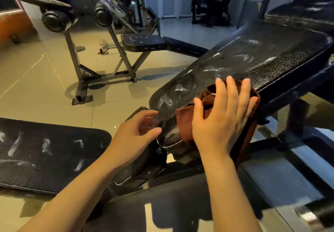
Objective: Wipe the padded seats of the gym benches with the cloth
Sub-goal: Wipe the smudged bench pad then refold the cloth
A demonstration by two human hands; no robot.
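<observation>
A long black padded bench seat (253, 59) slopes up to the right, streaked with white smears. A brown cloth (184, 121) lies bunched on its near end and hangs over the right edge. My right hand (220, 116) presses flat on the cloth with fingers spread. My left hand (137, 132) hovers at the pad's lower left edge, fingers loosely curled, touching the rim and holding nothing. A second black pad (45, 152) with white smears lies at lower left.
Another bench (144, 42) with a black seat stands on a metal frame across the tiled floor (36, 87). Weight plates (54, 19) hang on a rack behind it. A further machine (211, 5) stands at the back. The bench's dark frame (298, 141) runs at right.
</observation>
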